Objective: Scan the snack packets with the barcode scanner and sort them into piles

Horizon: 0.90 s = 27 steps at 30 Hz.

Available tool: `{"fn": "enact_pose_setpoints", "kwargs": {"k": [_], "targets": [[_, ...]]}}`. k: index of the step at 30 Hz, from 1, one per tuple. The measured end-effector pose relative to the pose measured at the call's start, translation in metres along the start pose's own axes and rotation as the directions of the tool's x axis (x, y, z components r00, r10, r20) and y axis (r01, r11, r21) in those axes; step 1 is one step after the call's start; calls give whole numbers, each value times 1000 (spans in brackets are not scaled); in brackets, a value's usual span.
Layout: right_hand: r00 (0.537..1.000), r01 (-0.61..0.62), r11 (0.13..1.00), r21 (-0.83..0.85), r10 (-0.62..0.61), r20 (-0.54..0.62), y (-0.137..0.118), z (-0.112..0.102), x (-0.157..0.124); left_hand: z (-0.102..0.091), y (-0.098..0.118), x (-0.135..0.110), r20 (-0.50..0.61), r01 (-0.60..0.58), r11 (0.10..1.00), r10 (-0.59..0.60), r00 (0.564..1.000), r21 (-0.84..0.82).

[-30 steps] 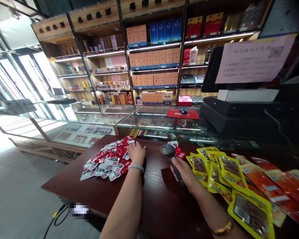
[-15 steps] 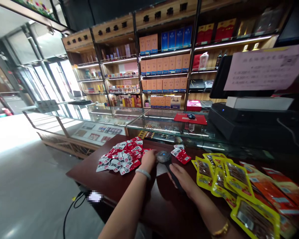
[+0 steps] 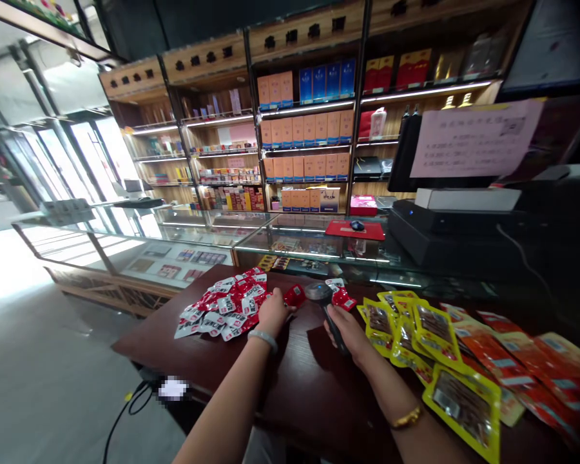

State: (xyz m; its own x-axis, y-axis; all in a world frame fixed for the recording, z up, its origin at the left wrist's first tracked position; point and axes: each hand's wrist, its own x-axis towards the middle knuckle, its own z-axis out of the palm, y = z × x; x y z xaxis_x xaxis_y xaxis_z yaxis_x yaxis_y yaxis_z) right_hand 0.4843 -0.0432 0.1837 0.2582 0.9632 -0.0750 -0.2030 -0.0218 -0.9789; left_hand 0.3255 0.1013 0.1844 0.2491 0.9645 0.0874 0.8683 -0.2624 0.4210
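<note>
My left hand (image 3: pixel 272 314) pinches a small red snack packet (image 3: pixel 294 295), lifted just right of the pile of red and white packets (image 3: pixel 225 306) on the dark wooden table (image 3: pixel 299 380). My right hand (image 3: pixel 344 328) grips the black handle of a barcode scanner (image 3: pixel 321 296), whose round head points toward that packet. Two more red packets (image 3: pixel 341 295) lie just beyond the scanner head.
Yellow snack bags (image 3: pixel 418 335) and orange-red bags (image 3: pixel 522 367) spread over the table's right side. A black register with a monitor and paper notice (image 3: pixel 468 212) stands behind. Glass display counters (image 3: pixel 183 232) and stocked shelves (image 3: pixel 309 129) fill the back. A cable (image 3: pixel 125 412) trails on the floor.
My left hand left the pile, picked up a red packet and brought it to the scanner head. The scanner hand stayed nearly still. The camera view shifted.
</note>
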Motion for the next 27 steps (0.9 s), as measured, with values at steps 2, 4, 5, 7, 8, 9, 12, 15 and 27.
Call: {"fn": "enact_pose_setpoints", "kwargs": {"k": [2, 4, 5, 7, 8, 9, 12, 15, 27], "targets": [[999, 20, 1000, 14, -20, -26, -3, -2, 0, 11, 5, 4, -1, 13, 977, -13, 1000, -211], [998, 44, 999, 26, -43, -44, -6, -2, 0, 23, 9, 6, -19, -3, 928, -5, 1000, -372], [997, 54, 998, 27, -52, -51, -6, -2, 0, 28, 10, 6, -26, -15, 905, 4, 1000, -425], [997, 57, 998, 19, -56, -58, -6, -1, 0, 37, 12, 6, -43, -38, 873, 19, 999, -486], [997, 55, 998, 15, -54, -54, -6, -1, 0, 39, 13, 5, -54, -49, 864, 25, 998, -501], [997, 54, 998, 12, -53, -50, -5, 0, 0, 40, 13, 4, -61, -61, 857, 35, 998, -511], [997, 63, 998, -6, -63, -37, -2, 0, 1, 39, 11, 2, -67, -87, 847, 61, 996, -524], [993, 92, 995, -24, -94, -72, 0, -1, 2, 36, 10, 2, -59, -75, 848, 51, 997, -525], [998, 64, 997, -52, -64, -8, 6, 6, -1, 40, 16, 1, 27, -79, 598, 166, 986, -797]]}}
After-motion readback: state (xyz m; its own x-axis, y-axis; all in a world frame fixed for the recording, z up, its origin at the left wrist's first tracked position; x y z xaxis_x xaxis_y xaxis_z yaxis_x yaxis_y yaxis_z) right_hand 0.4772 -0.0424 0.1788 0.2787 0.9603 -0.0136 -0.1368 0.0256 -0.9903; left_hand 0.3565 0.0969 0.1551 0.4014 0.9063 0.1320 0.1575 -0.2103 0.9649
